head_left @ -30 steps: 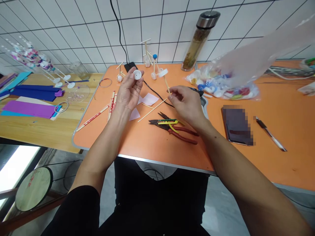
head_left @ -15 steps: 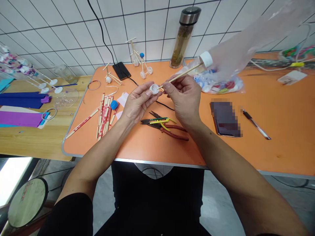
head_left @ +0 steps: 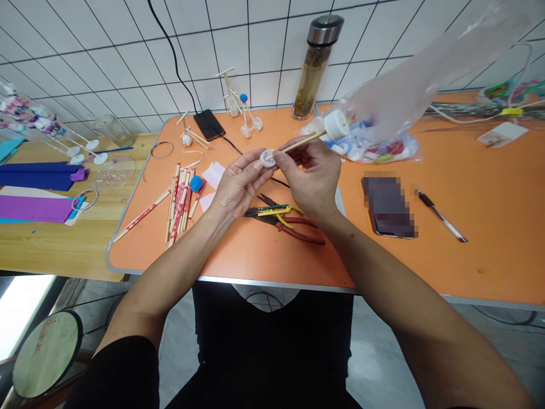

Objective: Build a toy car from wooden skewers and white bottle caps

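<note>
My left hand (head_left: pixel 238 184) pinches a small white bottle cap (head_left: pixel 268 157) above the orange table (head_left: pixel 264 250). My right hand (head_left: pixel 313 173) is closed on a thin wooden stick (head_left: pixel 303 140) that bears another white cap (head_left: pixel 335 125) at its far end. The stick's near end meets the cap in my left hand. Both hands hover over red-handled pliers (head_left: pixel 298 230) and yellow-handled snips (head_left: pixel 276 210).
Several wrapped chopsticks (head_left: pixel 181 199) and a blue cap (head_left: pixel 196 182) lie to the left. A clear bag of caps (head_left: pixel 374 145), a phone (head_left: pixel 387 204) and a pen (head_left: pixel 440 215) are on the right. At the back stand a flask (head_left: pixel 317 65) and small stick models (head_left: pixel 240 111).
My hands have come together: the stick's end now meets the cap in my left hand. The stick has tilted lower, its far cap nearer my right hand. The view shifted down and right.
</note>
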`<move>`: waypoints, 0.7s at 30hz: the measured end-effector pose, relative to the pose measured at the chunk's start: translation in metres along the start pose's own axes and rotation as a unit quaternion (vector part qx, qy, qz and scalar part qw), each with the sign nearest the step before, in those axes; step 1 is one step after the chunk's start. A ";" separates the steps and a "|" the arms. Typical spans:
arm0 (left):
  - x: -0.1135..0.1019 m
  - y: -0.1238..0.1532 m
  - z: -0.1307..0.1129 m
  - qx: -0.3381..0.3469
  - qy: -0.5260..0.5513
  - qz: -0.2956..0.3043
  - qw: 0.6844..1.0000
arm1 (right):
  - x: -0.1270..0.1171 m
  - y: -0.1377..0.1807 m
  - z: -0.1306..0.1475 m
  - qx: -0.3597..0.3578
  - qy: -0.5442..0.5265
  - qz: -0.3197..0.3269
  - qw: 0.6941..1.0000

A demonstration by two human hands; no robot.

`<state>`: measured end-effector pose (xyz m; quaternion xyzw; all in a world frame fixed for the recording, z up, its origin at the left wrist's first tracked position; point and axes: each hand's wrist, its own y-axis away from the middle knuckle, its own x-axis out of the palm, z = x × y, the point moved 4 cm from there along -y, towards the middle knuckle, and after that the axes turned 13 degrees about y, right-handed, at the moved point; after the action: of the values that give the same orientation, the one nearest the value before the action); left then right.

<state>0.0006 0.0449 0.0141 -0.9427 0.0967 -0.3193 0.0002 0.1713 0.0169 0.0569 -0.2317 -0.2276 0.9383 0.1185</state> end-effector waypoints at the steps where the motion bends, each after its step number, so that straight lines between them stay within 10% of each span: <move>1: -0.001 -0.001 0.001 0.002 0.001 -0.001 1.000 | 0.000 0.000 0.000 -0.003 0.006 -0.002 1.000; 21: 0.029 0.020 0.005 -0.063 0.217 -0.180 0.957 | 0.009 0.000 -0.012 -0.262 -0.014 -0.105 0.959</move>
<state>0.0223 0.0201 0.0263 -0.8505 -0.0573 -0.5042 -0.1383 0.1692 0.0242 0.0443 -0.2161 -0.4903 0.8313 0.1483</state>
